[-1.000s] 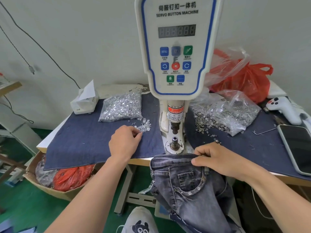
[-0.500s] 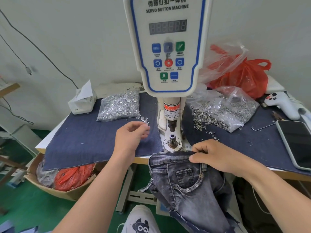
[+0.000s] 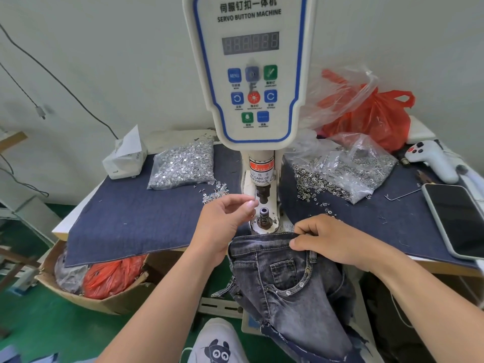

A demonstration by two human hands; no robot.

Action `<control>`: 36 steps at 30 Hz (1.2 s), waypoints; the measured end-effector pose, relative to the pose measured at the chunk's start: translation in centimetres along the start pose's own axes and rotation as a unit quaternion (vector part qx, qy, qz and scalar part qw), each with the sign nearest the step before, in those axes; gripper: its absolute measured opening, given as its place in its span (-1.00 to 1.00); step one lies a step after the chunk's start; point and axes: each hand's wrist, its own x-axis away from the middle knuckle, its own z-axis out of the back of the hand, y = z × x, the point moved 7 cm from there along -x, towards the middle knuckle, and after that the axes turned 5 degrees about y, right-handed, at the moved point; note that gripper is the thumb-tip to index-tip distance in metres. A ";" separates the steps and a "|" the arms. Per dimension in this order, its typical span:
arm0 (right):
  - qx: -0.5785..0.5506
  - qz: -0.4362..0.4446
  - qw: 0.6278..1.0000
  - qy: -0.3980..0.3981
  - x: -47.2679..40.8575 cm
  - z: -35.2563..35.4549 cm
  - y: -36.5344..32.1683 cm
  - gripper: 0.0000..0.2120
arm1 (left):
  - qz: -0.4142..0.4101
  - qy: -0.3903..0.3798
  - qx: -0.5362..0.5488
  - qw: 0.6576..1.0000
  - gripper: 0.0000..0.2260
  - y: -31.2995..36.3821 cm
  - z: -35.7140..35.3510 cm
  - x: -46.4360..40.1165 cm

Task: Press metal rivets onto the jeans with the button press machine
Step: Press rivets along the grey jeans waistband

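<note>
Since a second ago my left hand has left the loose rivet pile for the machine's lower die at frame centre, fingertips pinched; whether they hold a rivet I can't tell. Right hand grips the grey denim jeans waistband, lower centre. Clear bag holds flat shiny studs; crinkled bag, centre right, holds ring-shaped metal pieces.

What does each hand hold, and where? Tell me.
Right hand grips the jeans at the waistband. Left hand seems to pinch something tiny; cannot tell what.
</note>
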 end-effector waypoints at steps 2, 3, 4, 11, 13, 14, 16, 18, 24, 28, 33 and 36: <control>-0.004 0.002 1.000 -0.002 0.0 0.0 -0.1 -0.55 | -0.008 -0.014 -0.026 1.000 -0.87 -0.1 -0.5 0.2; -0.006 0.003 1.000 -0.002 0.0 -0.1 -0.1 -0.55 | -0.006 -0.019 -0.028 0.999 -0.89 -0.2 -0.7 0.2; -0.009 0.002 1.000 -0.003 0.0 -0.1 -0.1 -0.55 | -0.003 -0.024 -0.027 0.999 -0.92 -0.2 -0.9 0.3; -0.006 0.001 1.000 0.004 -0.1 -0.1 0.1 -0.56 | -0.013 -0.059 -0.074 0.995 -0.90 0.2 -1.2 0.5; -0.004 0.001 1.000 0.005 0.0 -0.1 0.0 -0.55 | -0.015 -0.061 -0.086 0.994 -0.87 0.3 -1.1 0.4; -0.005 0.001 1.000 0.005 0.0 -0.1 0.0 -0.55 | -0.016 -0.064 -0.094 0.993 -0.86 0.4 -1.1 0.4; -0.007 0.000 1.000 0.003 -0.1 -0.1 0.0 -0.55 | -0.023 -0.071 -0.113 0.991 -0.83 0.7 -1.1 0.4; -0.005 0.000 1.000 0.002 -0.1 0.0 0.0 -0.56 | -0.029 -0.074 -0.126 0.989 -0.83 0.9 -1.1 0.5; -0.007 0.003 1.000 -0.005 -0.1 -0.1 0.0 -0.56 | -0.090 -0.067 -0.187 0.976 -0.86 2.0 -1.0 0.6; -0.015 0.006 1.000 -0.006 -0.1 -0.1 0.0 -0.59 | -0.118 -0.066 -0.218 0.966 -0.89 2.6 -1.2 0.7; -0.017 0.007 1.000 -0.008 0.0 -0.2 -0.1 -0.59 | -0.132 -0.064 -0.226 0.963 -0.89 3.0 -1.3 1.2; -0.032 0.008 0.999 -0.006 0.0 -0.2 -0.1 -0.57 | -0.141 -0.009 -0.212 0.967 -0.99 3.4 -0.6 1.8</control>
